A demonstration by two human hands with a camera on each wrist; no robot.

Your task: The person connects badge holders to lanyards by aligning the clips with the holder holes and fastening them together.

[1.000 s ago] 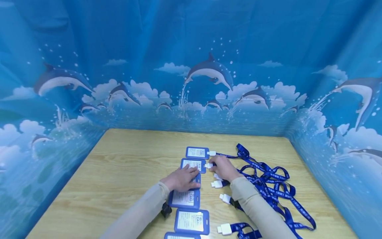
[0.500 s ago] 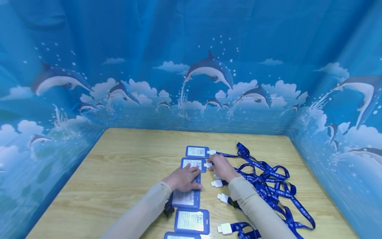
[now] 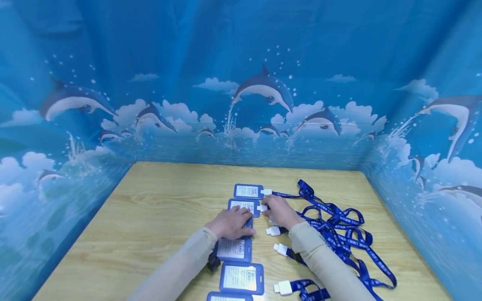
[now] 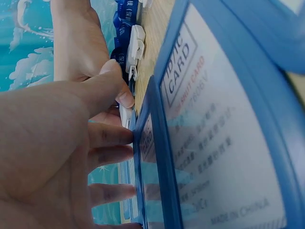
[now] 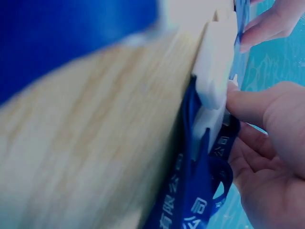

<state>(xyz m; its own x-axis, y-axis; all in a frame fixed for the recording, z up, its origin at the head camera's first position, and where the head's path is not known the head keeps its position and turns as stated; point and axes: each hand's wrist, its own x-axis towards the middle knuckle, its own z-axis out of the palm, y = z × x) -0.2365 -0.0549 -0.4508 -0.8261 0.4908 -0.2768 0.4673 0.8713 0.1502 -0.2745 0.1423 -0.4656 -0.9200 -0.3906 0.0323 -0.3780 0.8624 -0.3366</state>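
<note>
My left hand (image 3: 231, 223) lies with spread fingers on a blue ID card holder (image 3: 245, 203), second from the back in a column. Its palm also covers much of the holder below. In the left wrist view the fingertips (image 4: 125, 191) touch the holders' edges. My right hand (image 3: 280, 212) pinches the white clip (image 3: 262, 207) of a blue lanyard at that holder's right end. Whether the clip is hooked through the slot is hidden by my fingers. In the right wrist view, my right thumb (image 5: 243, 102) presses near the white clips.
The rearmost card holder (image 3: 246, 191) has a white clip at its slot. More holders (image 3: 242, 278) lie nearer me. Loose clips (image 3: 283, 288) face them on the right, with tangled blue lanyards (image 3: 340, 242) beyond. A dolphin-print curtain (image 3: 241, 146) surrounds the wooden table (image 3: 158, 200).
My right hand has shifted slightly left, toward the holder, with the clip. A loose clip nearer me slid slightly left. The left hand stays nearly in place.
</note>
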